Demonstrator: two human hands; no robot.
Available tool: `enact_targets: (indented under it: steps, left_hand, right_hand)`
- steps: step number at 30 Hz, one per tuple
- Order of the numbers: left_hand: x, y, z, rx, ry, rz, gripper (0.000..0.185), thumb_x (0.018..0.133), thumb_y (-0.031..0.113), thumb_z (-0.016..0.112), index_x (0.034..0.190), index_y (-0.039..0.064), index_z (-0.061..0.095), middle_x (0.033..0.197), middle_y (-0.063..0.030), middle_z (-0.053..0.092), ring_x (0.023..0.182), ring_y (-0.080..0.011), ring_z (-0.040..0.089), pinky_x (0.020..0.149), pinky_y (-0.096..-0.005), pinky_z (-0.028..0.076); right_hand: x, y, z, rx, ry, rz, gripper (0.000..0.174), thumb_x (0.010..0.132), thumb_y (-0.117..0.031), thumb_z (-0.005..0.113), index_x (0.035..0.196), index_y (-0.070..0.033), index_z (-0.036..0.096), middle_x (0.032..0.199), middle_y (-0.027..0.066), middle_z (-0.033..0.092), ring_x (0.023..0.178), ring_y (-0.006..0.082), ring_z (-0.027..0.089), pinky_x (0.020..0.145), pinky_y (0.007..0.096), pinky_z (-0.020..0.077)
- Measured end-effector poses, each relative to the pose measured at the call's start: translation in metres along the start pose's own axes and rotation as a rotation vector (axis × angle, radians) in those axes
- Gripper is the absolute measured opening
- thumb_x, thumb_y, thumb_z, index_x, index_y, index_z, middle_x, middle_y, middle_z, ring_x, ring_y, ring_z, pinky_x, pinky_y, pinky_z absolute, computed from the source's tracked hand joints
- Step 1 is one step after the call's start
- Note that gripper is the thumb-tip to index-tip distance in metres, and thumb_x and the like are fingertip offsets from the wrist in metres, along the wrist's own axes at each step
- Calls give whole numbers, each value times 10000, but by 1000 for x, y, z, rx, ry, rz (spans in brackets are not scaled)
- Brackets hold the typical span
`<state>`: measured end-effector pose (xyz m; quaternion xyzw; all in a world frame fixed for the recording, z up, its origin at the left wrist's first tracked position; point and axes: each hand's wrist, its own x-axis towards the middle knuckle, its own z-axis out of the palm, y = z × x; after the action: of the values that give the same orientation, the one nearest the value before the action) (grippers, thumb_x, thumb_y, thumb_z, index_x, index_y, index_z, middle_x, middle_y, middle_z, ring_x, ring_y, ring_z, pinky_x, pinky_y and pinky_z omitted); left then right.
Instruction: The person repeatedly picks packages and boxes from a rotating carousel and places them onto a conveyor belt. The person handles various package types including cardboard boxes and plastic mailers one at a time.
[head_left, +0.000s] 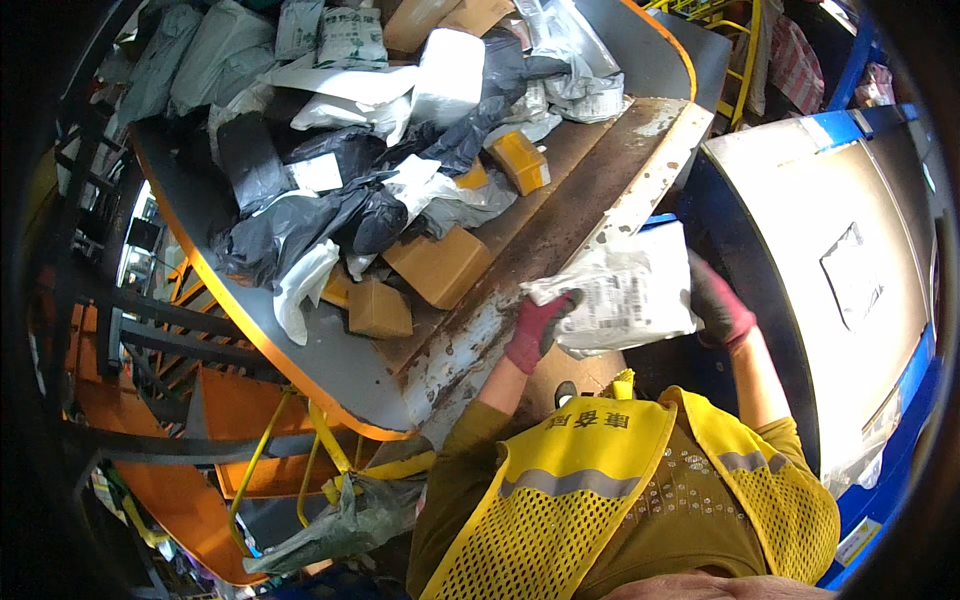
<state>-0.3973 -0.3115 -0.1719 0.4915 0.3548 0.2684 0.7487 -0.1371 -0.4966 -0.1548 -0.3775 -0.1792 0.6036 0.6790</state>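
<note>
My left hand (541, 328), in a red and dark work glove, grips the near left corner of a white plastic mailer parcel (626, 300). The parcel's upper face bears a printed label. At its right edge is my right hand (718, 301), gloved alike, its fingers partly hidden behind the parcel. The parcel is held in front of my yellow mesh vest, beside the worn metal edge (592, 247) of the sorting table. On the table, close to my left hand, lie a brown cardboard box (439, 266) and a smaller carton (379, 308).
Grey, black and white poly mailers (330, 165) are heaped on the table. A wide pale board surface (832, 285) with blue edging stands at right, a flat packet (853, 276) on it. Yellow tube frames (330, 442) and orange chutes (150, 480) are at lower left.
</note>
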Motion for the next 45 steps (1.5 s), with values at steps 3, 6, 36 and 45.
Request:
enact_targets:
  steps: [3,6,36,45]
  left_hand:
    - [11,7,-24,403,111,396,496,792,251,720,1185,7,539,1098,-99,601,966,-163,568,839,-302,444]
    - [17,13,-97,1916,1082,341,999,660,550,728,1438,136,258,1277,-268,454,1179,-306,473,950,-423,392]
    - [5,69,-354,1457,449,70,791,768,581,610,1320,37,454,1373,-140,428,1271,-288,376,1078,-356,240]
    - [-85,-10,-127,1892,1033,641,498,769,380,653,1115,29,582,1081,-169,578,991,-349,557,872,-436,442]
  right_hand:
    - [14,27,30,-147,77,44,429,865,-193,627,1221,13,507,1088,71,617,967,144,592,852,290,470]
    - [14,38,29,-194,242,46,404,880,-218,613,1207,0,521,1089,59,612,966,139,585,842,292,473]
    - [-73,-122,-212,323,1520,-937,440,939,-322,501,1261,-26,453,1155,137,585,1018,213,581,905,324,451]
    - [5,-26,-51,168,314,-423,450,921,-270,554,1287,-40,429,1156,149,578,1018,191,576,873,290,461]
